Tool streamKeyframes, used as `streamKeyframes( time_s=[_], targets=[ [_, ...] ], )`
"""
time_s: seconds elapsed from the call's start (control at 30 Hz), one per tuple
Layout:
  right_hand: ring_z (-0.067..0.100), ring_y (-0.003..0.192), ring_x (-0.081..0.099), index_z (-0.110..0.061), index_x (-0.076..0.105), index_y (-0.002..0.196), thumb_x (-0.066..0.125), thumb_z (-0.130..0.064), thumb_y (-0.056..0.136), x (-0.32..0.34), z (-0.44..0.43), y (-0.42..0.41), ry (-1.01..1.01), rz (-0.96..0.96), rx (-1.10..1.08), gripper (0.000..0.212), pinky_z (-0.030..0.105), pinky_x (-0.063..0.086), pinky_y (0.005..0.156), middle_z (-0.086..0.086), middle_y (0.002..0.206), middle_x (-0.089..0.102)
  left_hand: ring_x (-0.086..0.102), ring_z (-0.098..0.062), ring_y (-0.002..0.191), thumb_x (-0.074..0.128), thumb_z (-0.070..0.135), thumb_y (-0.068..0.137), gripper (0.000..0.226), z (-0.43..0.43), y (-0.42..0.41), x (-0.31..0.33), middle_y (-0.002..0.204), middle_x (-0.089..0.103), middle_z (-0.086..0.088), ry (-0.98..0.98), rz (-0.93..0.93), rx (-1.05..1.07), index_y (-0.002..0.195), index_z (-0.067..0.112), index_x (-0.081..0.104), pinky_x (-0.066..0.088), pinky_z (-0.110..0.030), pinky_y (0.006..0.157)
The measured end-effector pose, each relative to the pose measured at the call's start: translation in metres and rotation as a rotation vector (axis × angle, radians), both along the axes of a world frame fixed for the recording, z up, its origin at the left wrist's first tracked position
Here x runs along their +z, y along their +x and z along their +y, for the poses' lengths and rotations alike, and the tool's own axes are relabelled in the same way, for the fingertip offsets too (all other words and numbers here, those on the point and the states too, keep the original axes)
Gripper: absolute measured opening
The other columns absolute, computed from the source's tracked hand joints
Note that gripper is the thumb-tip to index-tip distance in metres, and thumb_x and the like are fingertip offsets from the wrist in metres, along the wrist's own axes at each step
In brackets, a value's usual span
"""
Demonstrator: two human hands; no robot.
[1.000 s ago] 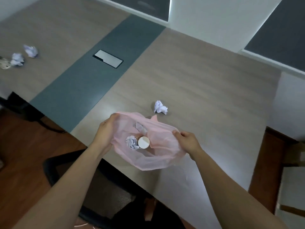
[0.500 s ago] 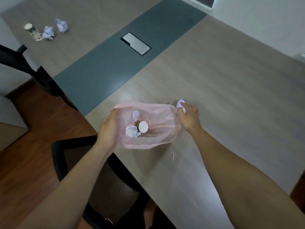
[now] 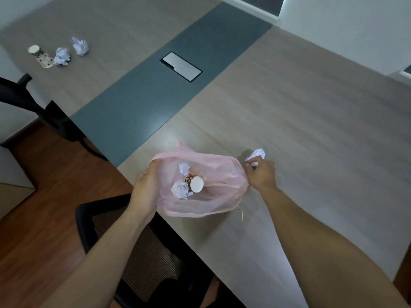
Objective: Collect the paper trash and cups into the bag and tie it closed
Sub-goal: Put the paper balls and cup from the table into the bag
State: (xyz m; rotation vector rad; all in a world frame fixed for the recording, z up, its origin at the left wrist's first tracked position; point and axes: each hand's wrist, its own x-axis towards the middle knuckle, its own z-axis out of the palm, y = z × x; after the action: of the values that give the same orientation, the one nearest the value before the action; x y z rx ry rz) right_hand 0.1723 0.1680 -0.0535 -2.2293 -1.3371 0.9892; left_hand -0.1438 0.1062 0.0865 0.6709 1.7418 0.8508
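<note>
A translucent pink bag lies open at the near edge of the table. Inside it are a patterned paper cup and two crumpled paper balls. My left hand grips the bag's left rim. My right hand sits just right of the bag, its fingertips pinched on a crumpled paper ball that rests on the table. At the far left, another patterned cup lies on its side next to two more paper balls.
A grey-blue strip with a metal cable hatch runs across the table. One black mesh chair stands below the near edge, another at the left. A thin scrap lies beside the bag.
My right hand let go of the bag's right rim and moved to the loose paper ball beside it. My left hand kept its hold. The view swung left, bringing the far cup into sight.
</note>
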Motion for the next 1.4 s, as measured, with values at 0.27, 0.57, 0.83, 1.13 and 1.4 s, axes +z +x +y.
streamKeyframes(
  time_s=[0.27, 0.57, 0.83, 1.13, 1.4],
  targets=[
    [0.016, 0.083, 0.068, -0.025, 0.072, 0.094, 0.072, -0.032, 0.104, 0.081, -0.023, -0.038, 0.321, 0.514, -0.332, 0.013, 0.04, 0.058, 0.08, -0.001, 0.091, 0.076, 0.084, -0.017, 0.085, 0.052, 0.065, 0.096, 0.051, 0.033, -0.023, 0.005, 0.095, 0.086, 0.001, -0.019, -0.09, -0.139, 0.1, 0.026, 0.087, 0.06, -0.027, 0.057],
    [0.013, 0.085, 0.071, -0.013, 0.071, 0.105, 0.078, -0.027, 0.105, 0.133, -0.088, -0.183, 0.091, 0.692, -0.093, 0.016, 0.031, 0.062, 0.072, 0.005, 0.096, 0.079, 0.075, 0.003, 0.065, 0.044, 0.061, 0.106, 0.055, 0.045, -0.07, 0.045, 0.078, 0.082, 0.015, -0.029, -0.086, -0.431, 0.097, 0.023, 0.081, 0.05, -0.014, 0.048],
    [-0.003, 0.095, 0.068, -0.012, 0.082, 0.12, 0.075, -0.024, 0.107, 0.145, -0.083, -0.264, 0.145, 0.324, 0.023, 0.019, 0.006, 0.044, 0.082, 0.0, 0.121, 0.08, 0.082, -0.031, 0.106, 0.076, 0.062, 0.086, 0.054, 0.046, -0.141, 0.097, 0.125, 0.081, -0.015, -0.008, -0.524, -0.484, 0.118, 0.02, 0.086, 0.067, -0.043, 0.088],
    [0.031, 0.14, 0.061, -0.027, 0.056, 0.161, 0.061, -0.033, 0.11, 0.159, -0.084, -0.299, 0.018, 0.074, 0.334, 0.051, 0.031, 0.047, 0.113, 0.007, 0.164, 0.057, 0.07, -0.037, 0.132, 0.067, 0.055, 0.1, 0.061, 0.047, -0.191, 0.116, 0.138, 0.075, -0.017, 0.108, -0.456, -0.207, 0.14, 0.01, 0.073, 0.052, -0.058, 0.117],
    [0.028, 0.163, 0.036, -0.017, 0.035, 0.172, 0.071, -0.06, 0.101, 0.157, -0.052, -0.307, -0.014, -0.095, 0.402, 0.091, 0.035, 0.029, 0.13, 0.006, 0.178, 0.038, 0.079, -0.029, 0.113, 0.077, 0.061, 0.083, 0.065, 0.11, -0.229, 0.106, 0.128, 0.08, -0.012, 0.194, -0.519, -0.145, 0.13, 0.016, 0.078, 0.065, -0.043, 0.083]
  ],
)
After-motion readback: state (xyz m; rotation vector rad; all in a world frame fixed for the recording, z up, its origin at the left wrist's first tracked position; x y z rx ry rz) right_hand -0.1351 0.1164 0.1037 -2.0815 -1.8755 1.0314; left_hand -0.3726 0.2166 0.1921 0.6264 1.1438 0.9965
